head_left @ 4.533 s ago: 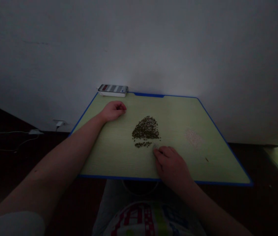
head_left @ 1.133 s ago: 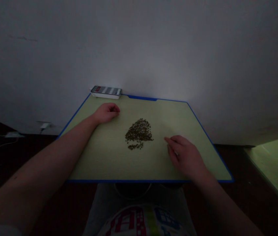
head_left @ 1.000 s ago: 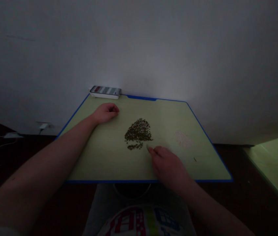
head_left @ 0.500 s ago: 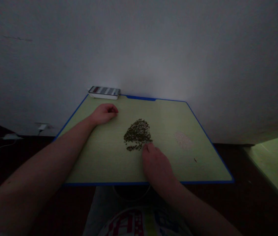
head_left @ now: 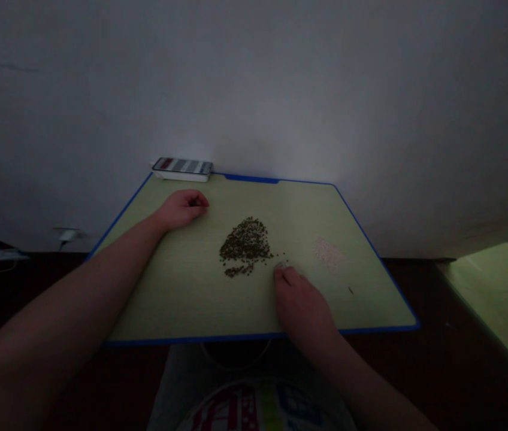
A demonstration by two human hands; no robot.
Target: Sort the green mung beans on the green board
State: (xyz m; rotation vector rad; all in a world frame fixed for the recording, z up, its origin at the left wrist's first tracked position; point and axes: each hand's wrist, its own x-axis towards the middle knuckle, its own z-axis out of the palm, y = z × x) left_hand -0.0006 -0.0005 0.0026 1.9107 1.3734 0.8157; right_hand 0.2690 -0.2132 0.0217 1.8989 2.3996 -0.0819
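My left hand (head_left: 183, 208) rests on the far left of the tabletop, fingers loosely curled, with nothing seen in them. My right hand (head_left: 301, 302) is closed in a pinch on a small pale, see-through piece (head_left: 281, 264), its shape mostly hidden by the fingers. The piece is low against the table. Just left of it lies a heap of small dark green-brown grains (head_left: 245, 239), with a smaller strip of the same grains (head_left: 238, 270) on its near side. A few loose grains lie between the heap and my right fingertips. Small pale grains (head_left: 328, 254) lie spread out farther right.
The light folding table (head_left: 168, 305) has a blue rim and stands against a wall. A phone (head_left: 183, 166) lies on a white box at the far left corner. A thin brown sliver (head_left: 351, 291) lies at the right. A plug (head_left: 69, 235) with cables is at the wall.
My right hand let go of the sliver it briefly held, reached left to the heap's near edge, then drew back right; a few grains now lie apart there. The left hand stayed resting.
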